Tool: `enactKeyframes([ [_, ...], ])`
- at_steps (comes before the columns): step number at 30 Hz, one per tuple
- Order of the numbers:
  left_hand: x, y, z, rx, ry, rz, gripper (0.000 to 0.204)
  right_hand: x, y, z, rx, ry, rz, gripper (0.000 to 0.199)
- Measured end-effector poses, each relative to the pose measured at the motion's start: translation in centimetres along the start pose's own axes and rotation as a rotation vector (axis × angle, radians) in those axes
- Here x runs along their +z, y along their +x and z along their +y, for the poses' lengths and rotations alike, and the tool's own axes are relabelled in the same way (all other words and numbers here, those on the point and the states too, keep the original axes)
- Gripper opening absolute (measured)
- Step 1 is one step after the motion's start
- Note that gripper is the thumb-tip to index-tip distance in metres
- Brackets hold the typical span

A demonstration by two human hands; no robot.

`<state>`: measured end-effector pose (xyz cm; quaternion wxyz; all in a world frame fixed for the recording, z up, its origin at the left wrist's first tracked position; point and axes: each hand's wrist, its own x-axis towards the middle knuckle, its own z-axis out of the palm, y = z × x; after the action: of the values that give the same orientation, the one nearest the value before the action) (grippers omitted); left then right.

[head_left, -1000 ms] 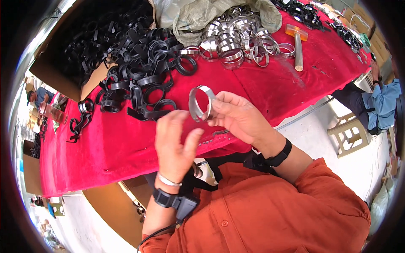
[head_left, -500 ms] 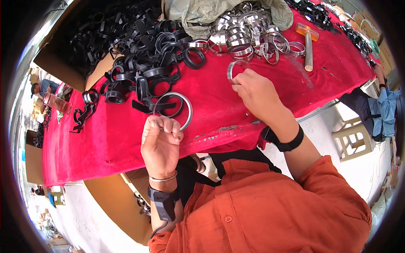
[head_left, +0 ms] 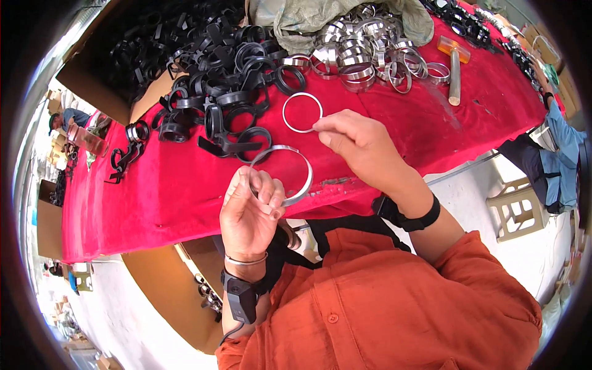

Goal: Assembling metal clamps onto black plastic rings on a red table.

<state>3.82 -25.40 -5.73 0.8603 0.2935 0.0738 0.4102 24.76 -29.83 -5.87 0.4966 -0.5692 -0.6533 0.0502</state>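
Note:
My left hand point(head_left: 250, 213) pinches a shiny metal ring point(head_left: 306, 185) by its lower left side, just over the table's near edge. Between the thumb and fingers of my right hand point(head_left: 357, 142) is a thinner-looking metal ring point(head_left: 284, 113), held by its right edge and facing me almost as a full circle. The two rings are apart. Beyond my left hand lies a heap of black plastic ring-shaped parts with tabs point(head_left: 237, 117). Past my right hand is a pile of silver metal rings point(head_left: 356, 58).
A red cloth point(head_left: 166, 191) covers the table. A mallet point(head_left: 455, 77) with an orange head lies at the right. An open cardboard box point(head_left: 92, 86) of black parts stands far left, with a greenish sack point(head_left: 296, 24) behind. A stool point(head_left: 515, 213) and another person point(head_left: 558, 148) are at the right.
My right hand has moved left and slightly down, and its ring has turned from tilted to face-on. My left hand has shifted slightly right, its ring tilting with it.

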Motion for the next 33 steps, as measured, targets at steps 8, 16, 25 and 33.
enactKeyframes([
  [8, -0.3, -0.6, 0.3, -0.015, 0.406, -0.055, 0.015, -2.1, 0.5, -2.6, 0.403, 0.917, -0.713, 0.014],
  [16, -0.2, 0.6, 0.2, 0.042, 0.839, 0.135, 0.012, -2.2, -1.6, -2.1, 0.544, 0.826, -0.592, 0.013],
  [25, -3.5, 4.1, 4.0, 0.503, 2.466, 0.043, 0.026, -3.8, -2.4, -0.9, 0.601, 0.971, -0.315, 0.009],
  [33, -2.0, 3.3, 3.5, 0.357, 2.137, -0.153, 0.024, -2.9, -2.4, -1.0, 0.605, 0.81, -0.294, 0.01],
])
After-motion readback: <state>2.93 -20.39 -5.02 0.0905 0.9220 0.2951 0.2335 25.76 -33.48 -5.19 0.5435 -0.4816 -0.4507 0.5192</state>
